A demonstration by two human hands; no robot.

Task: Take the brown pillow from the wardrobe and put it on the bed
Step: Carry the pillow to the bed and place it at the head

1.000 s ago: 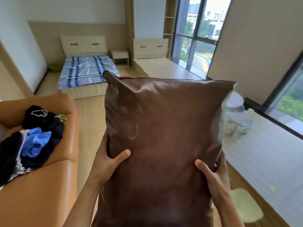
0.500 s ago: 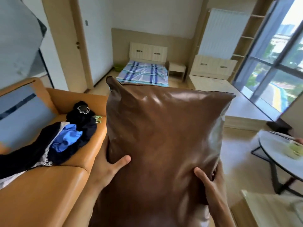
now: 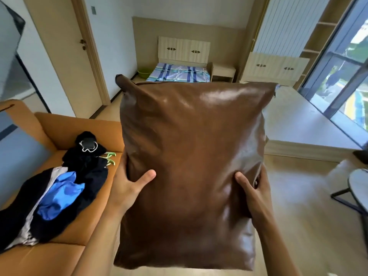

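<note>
Brown leather-look pillow, held upright in mid-air, its side edges clasped by the left hand and right hand, thumbs pressed onto its front. Bare wood floor lies open between the orange sofa at left and the far bed.

an orange sofa sits left of the left hand, heaped with dark and blue clothes. beyond that hand stands a closed door. right of the right hand, a round table.
</note>
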